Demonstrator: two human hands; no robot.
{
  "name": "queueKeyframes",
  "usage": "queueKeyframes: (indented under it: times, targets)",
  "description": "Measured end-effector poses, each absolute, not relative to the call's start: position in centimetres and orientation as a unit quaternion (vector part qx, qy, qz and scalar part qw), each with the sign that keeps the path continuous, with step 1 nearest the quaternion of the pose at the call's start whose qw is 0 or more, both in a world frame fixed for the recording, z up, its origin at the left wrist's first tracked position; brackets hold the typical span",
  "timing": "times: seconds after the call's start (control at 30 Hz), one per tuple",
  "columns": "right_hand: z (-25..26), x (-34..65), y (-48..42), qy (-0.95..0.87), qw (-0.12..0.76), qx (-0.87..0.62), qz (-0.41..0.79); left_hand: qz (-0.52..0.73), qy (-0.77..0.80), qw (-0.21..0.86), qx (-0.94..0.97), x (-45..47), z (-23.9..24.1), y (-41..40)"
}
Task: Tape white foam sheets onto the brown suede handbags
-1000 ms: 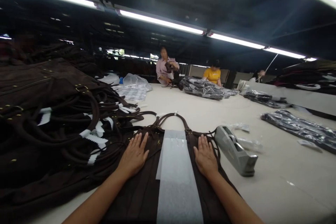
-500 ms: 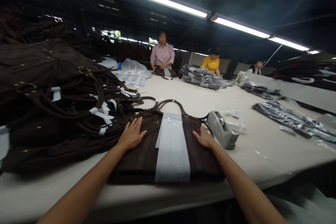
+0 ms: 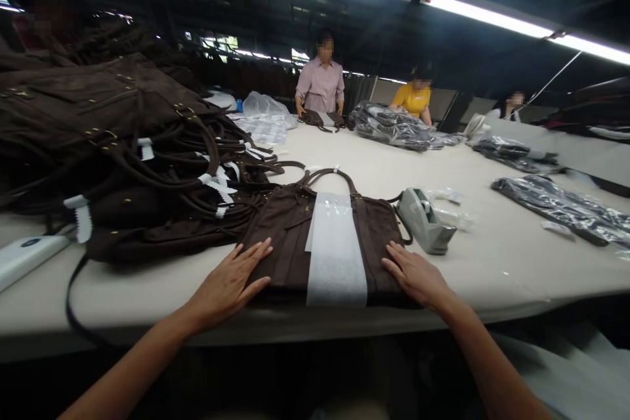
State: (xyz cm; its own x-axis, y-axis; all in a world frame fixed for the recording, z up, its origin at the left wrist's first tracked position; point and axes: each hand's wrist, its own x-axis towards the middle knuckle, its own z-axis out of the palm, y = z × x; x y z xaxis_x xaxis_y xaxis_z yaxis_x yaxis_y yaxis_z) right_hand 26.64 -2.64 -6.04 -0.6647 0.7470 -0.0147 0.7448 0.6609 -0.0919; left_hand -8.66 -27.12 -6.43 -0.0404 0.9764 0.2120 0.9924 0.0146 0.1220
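Observation:
A dark brown bag [image 3: 285,236] lies flat on the white table [image 3: 492,256] in front of me, its handles pointing away. A white foam strip [image 3: 335,251] is wrapped down its middle. My left hand [image 3: 229,283] rests flat, fingers spread, on the bag's near left corner. My right hand [image 3: 416,274] lies flat with fingers apart on the near right corner. Neither hand holds anything.
A tall heap of brown bags [image 3: 123,157] with white tags fills the left. A grey tape dispenser [image 3: 426,220] stands right of the bag. Plastic-wrapped dark items [image 3: 561,207] lie at right. Three people [image 3: 321,82] work at the table's far end. A white device [image 3: 27,256] lies at left.
Both hands have slid toward me from the bag's upper part to its near corners. The view has pulled back, showing the table's front edge.

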Motion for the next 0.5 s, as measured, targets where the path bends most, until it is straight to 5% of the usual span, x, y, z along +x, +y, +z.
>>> queueKeyframes:
  times: [0.27, 0.5]
  targets:
    - [-6.0, 30.1, -6.1, -0.944, 0.049, -0.321, 0.059, -0.106, -0.665, 0.019, -0.739, -10.2, -6.4, -28.0]
    - [-9.3, 30.8, -6.5, -0.954, 0.156, -0.246, -0.067, -0.148, -0.574, 0.238, -0.769, -9.4, -8.5, -28.6]
